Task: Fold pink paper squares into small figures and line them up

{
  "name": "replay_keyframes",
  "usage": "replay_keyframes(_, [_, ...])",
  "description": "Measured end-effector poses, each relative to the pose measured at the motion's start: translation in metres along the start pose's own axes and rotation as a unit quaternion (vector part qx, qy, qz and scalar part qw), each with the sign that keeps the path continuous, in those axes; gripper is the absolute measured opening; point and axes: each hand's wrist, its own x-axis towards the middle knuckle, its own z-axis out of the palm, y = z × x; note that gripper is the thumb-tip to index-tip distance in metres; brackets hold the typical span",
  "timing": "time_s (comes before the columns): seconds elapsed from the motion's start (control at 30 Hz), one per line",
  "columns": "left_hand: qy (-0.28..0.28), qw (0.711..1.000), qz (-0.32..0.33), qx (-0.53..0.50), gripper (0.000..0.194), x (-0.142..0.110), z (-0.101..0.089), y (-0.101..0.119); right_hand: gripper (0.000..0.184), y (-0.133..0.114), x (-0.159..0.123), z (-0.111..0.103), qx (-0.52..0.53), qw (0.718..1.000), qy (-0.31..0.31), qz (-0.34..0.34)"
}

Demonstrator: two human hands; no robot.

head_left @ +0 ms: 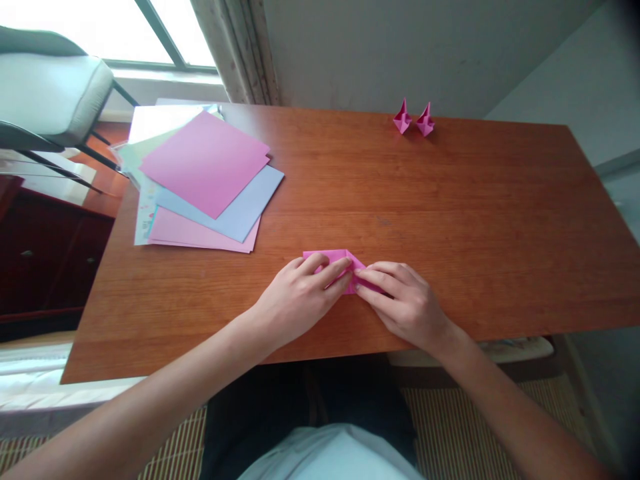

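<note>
A small folded piece of pink paper [327, 255] lies on the wooden table near its front edge. Its right end narrows with a slanted edge, and much of it is covered by my fingers. My left hand [303, 290] presses on its left and middle part with bent fingers. From the right, my right hand [407, 300] holds the narrowing end, fingertips close to those of the left hand. Two finished pink origami figures [402, 120] with upright points stand side by side at the table's back edge.
Sheets of pink paper [207, 163], blue paper [250, 203] and light pink paper [200, 233] are stacked on the left of the wooden table [475, 220]. A chair [55, 93] stands beyond the left edge by the window. A curtain [245, 53] and wall rise behind.
</note>
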Motion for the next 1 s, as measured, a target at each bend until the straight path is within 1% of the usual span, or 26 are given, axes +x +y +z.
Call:
replay_keyframes(0.27, [0.000,1.000,0.004,0.008,0.031,-0.0003,-0.0015,0.0006,0.025,-0.0004,-0.0004,-0.0002,0.006,1.000,-0.003,0.006])
replay_keyframes(0.43, [0.003,1.000,0.005,0.017,0.033,-0.0023,-0.0042,0.0047,0.026,0.0002,-0.0012,0.0000,0.010,1.000,-0.007,0.006])
replay_keyframes(0.63, [-0.011,1.000,0.005,0.018,0.033,-0.0037,-0.0037,0.0060,0.024,-0.0003,0.0002,-0.0008,0.008,1.000,-0.011,0.005])
replay_keyframes(0.83, [0.008,1.000,0.004,0.015,0.035,-0.0033,-0.0019,0.0037,0.024,0.0004,-0.0007,0.0003,0.014,1.000,-0.006,0.001])
replay_keyframes(1.0, [0.008,1.000,0.002,0.016,0.034,-0.0021,-0.0031,0.0046,0.025,0.0011,-0.0018,0.0012,0.020,1.000,-0.006,0.010])
